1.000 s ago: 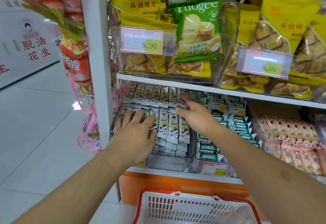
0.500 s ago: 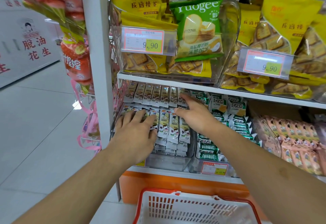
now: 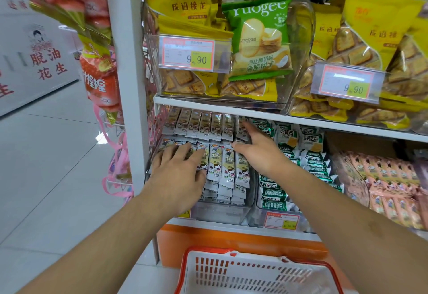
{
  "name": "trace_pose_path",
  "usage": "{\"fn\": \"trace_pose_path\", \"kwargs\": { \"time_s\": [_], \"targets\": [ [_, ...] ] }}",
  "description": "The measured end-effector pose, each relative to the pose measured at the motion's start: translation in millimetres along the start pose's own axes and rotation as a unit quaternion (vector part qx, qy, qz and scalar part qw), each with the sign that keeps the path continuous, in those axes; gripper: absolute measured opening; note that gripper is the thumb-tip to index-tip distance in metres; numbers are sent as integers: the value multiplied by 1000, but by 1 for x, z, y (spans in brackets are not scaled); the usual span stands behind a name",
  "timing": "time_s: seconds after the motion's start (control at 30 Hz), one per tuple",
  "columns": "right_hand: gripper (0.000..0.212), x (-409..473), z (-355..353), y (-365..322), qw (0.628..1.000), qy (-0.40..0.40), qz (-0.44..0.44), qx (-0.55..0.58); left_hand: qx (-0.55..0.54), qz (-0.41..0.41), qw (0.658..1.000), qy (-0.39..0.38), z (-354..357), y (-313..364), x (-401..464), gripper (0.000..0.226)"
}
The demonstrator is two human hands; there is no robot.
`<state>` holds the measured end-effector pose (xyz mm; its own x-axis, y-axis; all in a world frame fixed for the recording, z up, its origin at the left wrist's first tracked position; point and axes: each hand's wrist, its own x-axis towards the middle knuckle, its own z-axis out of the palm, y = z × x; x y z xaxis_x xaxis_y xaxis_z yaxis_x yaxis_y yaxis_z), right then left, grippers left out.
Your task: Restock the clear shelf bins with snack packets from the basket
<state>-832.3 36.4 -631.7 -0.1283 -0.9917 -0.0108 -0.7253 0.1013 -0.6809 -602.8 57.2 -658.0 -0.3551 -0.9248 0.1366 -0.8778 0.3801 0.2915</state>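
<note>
Shop aisle, white shelf [image 3: 278,117] with clear bins. Both hands flat on the white snack packets [image 3: 228,166] stacked in the left lower bin [image 3: 222,212] — left hand [image 3: 178,173] spread over the front rows, right hand [image 3: 261,152] pressing the right edge, fingers straight. Basket [image 3: 254,273] below, white with red rim.

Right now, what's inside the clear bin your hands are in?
The clear bin holds rows of slim white snack packets with cartoon children, stacked in layers. The left hand lies flat over some; the right hand touches others. Lower layers are mostly covered.
</note>
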Motion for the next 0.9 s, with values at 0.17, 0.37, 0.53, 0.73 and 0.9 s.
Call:
{"fn": "trace_pose_path", "kwargs": {
  "time_s": [0.17, 0.37, 0.53, 0.73, 0.9],
  "targets": [
    [82, -1, 0, 2, 1000, 3, 0, -3, 3, 4, 1000, 1, 0, 0, 0, 55],
    [80, -4, -1, 1, 1000, 15, 4, 7, -1, 7, 1000, 3, -1, 0, 0, 54],
    [63, -28, 5, -4, 994, 72, -22, -75, 4, -9, 1000, 26, 1, -2, 1, 52],
    [52, -77, 54, -10, 957, 78, -136, -244, 53, -53, 997, 2, 10, -4, -2, 58],
    [52, -71, 66, -7, 957, 55, -128, -253, 65, -42, 997, 6, 12, -7, -3, 59]
  ]
}}
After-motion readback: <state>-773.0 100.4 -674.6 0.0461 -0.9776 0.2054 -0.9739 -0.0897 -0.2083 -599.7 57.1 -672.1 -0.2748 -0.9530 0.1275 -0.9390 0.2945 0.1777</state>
